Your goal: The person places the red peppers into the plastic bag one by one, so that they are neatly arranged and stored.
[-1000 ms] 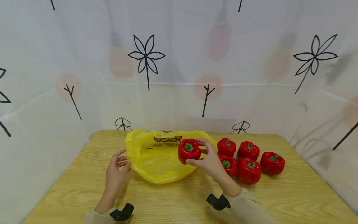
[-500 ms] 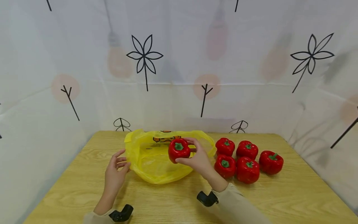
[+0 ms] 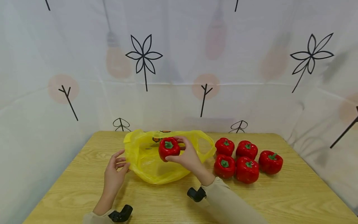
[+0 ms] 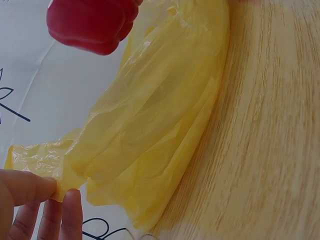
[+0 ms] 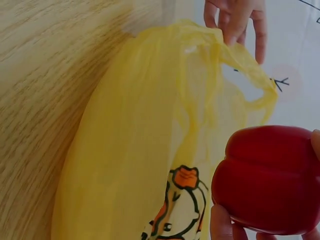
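Note:
My right hand [image 3: 188, 157] grips a red bell pepper [image 3: 165, 153] by its side, green stem facing me, above the mouth of a yellow plastic bag [image 3: 155, 175]. In the right wrist view the pepper [image 5: 270, 180] fills the lower right, with fingertips [image 5: 221, 225] under it. The bag lies spread open on the table, its orange and black print partly covered by the pepper and hand. At the bag's left edge, my left hand [image 3: 115, 172] pinches the thin plastic between thumb and finger, as the left wrist view shows near the bag's handle [image 4: 37, 157].
Several more red bell peppers [image 3: 247, 170] stand grouped on the wooden table [image 3: 156, 202], right of the bag. One pepper [image 3: 270, 162] sits at the group's right end. A white patterned cloth [image 3: 179, 102] hangs behind the table and at both sides.
My right hand has carried the pepper leftward, from the bag's right part to over its middle. The left hand has kept its place at the bag's edge.

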The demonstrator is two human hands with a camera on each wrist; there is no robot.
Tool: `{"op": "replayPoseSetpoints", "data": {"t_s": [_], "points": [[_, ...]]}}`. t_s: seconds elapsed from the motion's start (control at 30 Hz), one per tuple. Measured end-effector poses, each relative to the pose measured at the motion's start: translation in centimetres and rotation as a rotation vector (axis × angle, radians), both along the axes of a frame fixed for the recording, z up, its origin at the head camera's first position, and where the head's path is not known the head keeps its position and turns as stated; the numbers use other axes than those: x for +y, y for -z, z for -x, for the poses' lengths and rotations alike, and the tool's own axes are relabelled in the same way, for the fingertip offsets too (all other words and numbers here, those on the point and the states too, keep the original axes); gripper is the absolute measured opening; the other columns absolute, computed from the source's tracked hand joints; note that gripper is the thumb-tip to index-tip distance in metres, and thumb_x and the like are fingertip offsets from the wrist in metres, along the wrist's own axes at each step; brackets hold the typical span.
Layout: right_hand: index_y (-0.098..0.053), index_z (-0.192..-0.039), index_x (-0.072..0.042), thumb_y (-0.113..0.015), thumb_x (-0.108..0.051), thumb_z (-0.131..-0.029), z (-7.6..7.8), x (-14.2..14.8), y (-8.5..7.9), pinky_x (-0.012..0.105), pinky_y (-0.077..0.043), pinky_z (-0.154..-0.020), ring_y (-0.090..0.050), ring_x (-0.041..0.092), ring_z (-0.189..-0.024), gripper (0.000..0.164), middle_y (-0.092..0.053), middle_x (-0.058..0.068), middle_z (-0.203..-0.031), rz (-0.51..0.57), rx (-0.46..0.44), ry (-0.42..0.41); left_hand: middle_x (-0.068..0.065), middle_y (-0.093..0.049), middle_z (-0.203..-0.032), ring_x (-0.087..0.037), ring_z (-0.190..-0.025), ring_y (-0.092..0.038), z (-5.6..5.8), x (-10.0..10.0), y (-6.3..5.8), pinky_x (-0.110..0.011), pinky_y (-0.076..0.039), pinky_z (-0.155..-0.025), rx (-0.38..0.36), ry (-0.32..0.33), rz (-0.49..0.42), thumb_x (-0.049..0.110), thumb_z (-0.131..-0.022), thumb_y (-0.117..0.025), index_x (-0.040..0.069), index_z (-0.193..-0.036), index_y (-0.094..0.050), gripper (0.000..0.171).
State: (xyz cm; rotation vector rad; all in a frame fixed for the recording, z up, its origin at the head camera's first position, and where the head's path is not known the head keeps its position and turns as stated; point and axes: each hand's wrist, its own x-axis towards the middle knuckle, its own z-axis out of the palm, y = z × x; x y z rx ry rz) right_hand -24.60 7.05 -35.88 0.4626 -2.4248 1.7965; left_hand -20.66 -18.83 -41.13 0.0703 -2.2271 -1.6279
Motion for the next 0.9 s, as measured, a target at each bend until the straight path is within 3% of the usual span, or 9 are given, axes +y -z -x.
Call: {"op": "replayPoseSetpoints", "data": {"t_s": [0.23, 0.53, 0.9], "points": [[-0.049, -0.127, -0.012, -0.084, -0.015, -0.069, 0.8, -1.2, 0.2, 0.039, -0.054, -0.076, -0.050, 0.031, -0.102, 0.068, -0.050, 0.010, -0.122, -0.002, -0.009, -0.010, -0.013, -0.052, -0.109, -0.024, -0.093, -0.055, 0.0, 0.1, 0.0, -0.026, -0.055, -0.070, -0.007, 0.005, -0.010, -0.001, -0.089, -0.059, 0.016, -0.134, -0.046, 0.049], [-0.049, -0.128, -0.015, -0.083, -0.015, -0.069, 1.8, -3.0, 0.5, 0.040, -0.053, -0.079, -0.050, 0.029, -0.103, 0.069, -0.050, 0.008, -0.122, 0.006, -0.025, 0.005, -0.011, -0.052, -0.109, -0.017, -0.089, -0.056, 0.1, 0.0, 0.3, -0.024, -0.055, -0.068, -0.012, -0.010, 0.012, -0.001, -0.089, -0.060, 0.016, -0.134, -0.046, 0.050], [-0.047, -0.129, -0.013, -0.084, -0.016, -0.069, 3.2, -5.0, 1.0, 0.042, -0.052, -0.082, -0.051, 0.028, -0.106, 0.070, -0.049, 0.009, -0.123, 0.035, -0.061, 0.030, -0.013, -0.053, -0.108, -0.019, -0.089, -0.056, 0.2, 0.3, 0.3, -0.020, -0.053, -0.066, -0.009, -0.011, 0.018, -0.002, -0.089, -0.060, 0.015, -0.133, -0.047, 0.050]]}}
